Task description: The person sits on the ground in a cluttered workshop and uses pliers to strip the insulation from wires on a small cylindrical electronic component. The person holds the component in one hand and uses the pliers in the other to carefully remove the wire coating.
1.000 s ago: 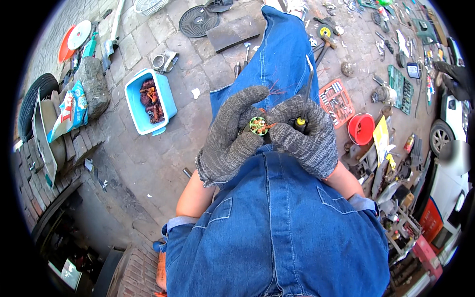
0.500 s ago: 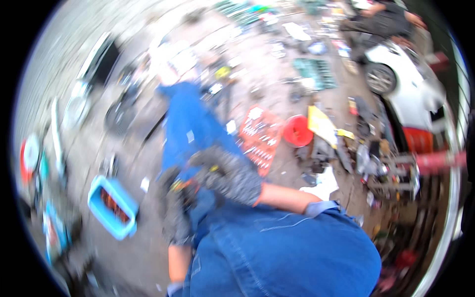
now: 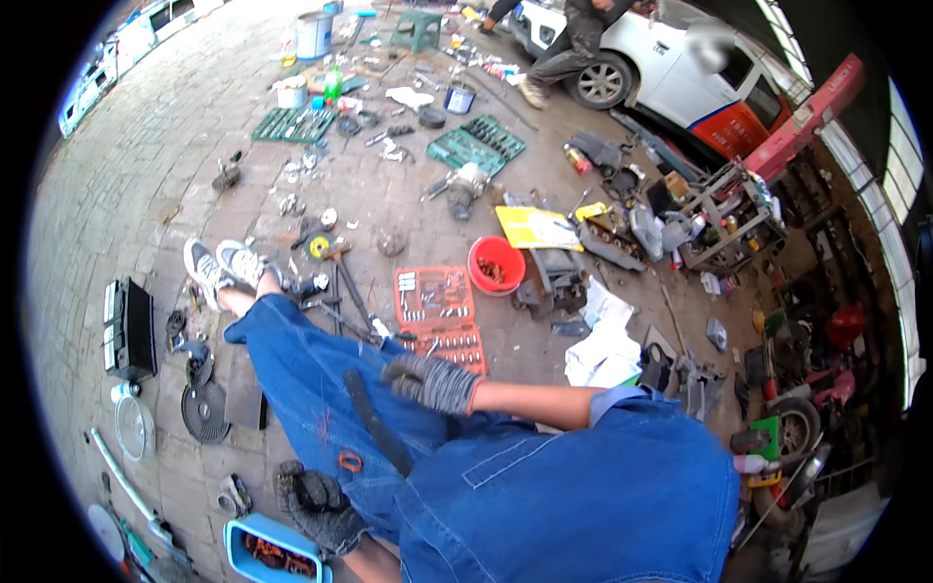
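Observation:
Both my hands wear dark grey knitted gloves. My left hand (image 3: 319, 507), fingers curled, is beside the rim of a light blue plastic tub (image 3: 231, 544) that holds copper-coloured scraps (image 3: 277, 556). Whatever those fingers may hold is hidden. Over my thigh, my right hand (image 3: 434, 382) is closed, and I cannot make out anything inside it. A dark flat strip (image 3: 374, 423) lies across my blue trousers, close to the right fingertips. On the cloth between the hands rests a small orange-red loop (image 3: 350, 461), with thin reddish strands (image 3: 326, 428) near it.
An orange socket set case (image 3: 434, 296) lies open beyond my right hand, beside a red bucket (image 3: 497, 264) with copper-coloured bits. A hammer (image 3: 352, 282) is near my legs. Farther off are green tool cases (image 3: 476, 144), a car battery (image 3: 129, 328), and a person (image 3: 583, 39) beside a white car (image 3: 671, 58).
My hands, together over my lap before, have separated: the left moved down to the blue tub, the right stays over my thigh. The view has shifted, and the strip and loop now show.

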The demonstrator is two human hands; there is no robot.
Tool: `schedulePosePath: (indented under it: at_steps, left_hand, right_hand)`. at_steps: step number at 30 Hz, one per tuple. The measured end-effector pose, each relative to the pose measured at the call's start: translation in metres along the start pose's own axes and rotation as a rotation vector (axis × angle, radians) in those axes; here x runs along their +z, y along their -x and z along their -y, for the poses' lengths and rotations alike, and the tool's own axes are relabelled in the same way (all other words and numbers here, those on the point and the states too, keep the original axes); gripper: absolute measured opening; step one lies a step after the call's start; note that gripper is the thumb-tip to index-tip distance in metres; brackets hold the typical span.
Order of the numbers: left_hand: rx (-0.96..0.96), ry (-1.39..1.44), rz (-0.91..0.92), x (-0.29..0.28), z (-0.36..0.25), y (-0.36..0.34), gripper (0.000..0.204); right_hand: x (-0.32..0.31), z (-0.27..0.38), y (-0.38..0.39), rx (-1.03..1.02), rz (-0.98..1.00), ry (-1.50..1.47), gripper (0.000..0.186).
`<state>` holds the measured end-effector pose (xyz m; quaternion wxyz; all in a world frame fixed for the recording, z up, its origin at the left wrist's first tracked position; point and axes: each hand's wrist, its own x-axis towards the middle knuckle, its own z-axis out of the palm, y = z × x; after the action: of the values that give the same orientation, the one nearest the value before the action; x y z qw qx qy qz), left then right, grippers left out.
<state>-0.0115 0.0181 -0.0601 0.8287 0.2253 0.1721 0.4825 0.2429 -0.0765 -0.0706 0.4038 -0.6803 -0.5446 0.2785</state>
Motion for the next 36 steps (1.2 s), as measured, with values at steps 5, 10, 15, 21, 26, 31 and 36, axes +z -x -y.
schedulePosePath:
  at_steps: [5,10,15,21,26,31,36]
  left_hand:
    - [0.021,-0.014,-0.046,0.01,-0.006,0.003,0.029]
    - [0.057,0.005,-0.061,0.01,-0.013,0.009,0.029]
    - [0.09,0.008,-0.227,0.012,-0.014,0.018,0.029]
    - [0.166,0.019,-0.239,-0.008,-0.015,0.035,0.031]
    - [0.175,-0.041,-0.332,-0.018,-0.012,0.035,0.031]
    - [0.109,-0.087,-0.336,-0.001,-0.015,0.02,0.029]
    - [0.048,-0.107,-0.338,0.002,-0.011,0.009,0.028]
  right_hand:
    - [-0.014,0.015,-0.003,0.545,-0.029,-0.346,0.035]
    - [0.013,0.008,-0.029,0.596,-0.002,-0.552,0.045]
    - [0.048,0.007,-0.06,0.521,0.096,-0.576,0.056]
    - [0.064,0.008,-0.061,0.483,0.154,-0.131,0.057]
    - [0.074,0.003,-0.057,0.434,0.119,-0.058,0.06]
    - [0.07,0.002,-0.06,0.524,0.167,-0.184,0.06]
    - [0.065,0.006,-0.054,0.467,0.151,-0.121,0.065]
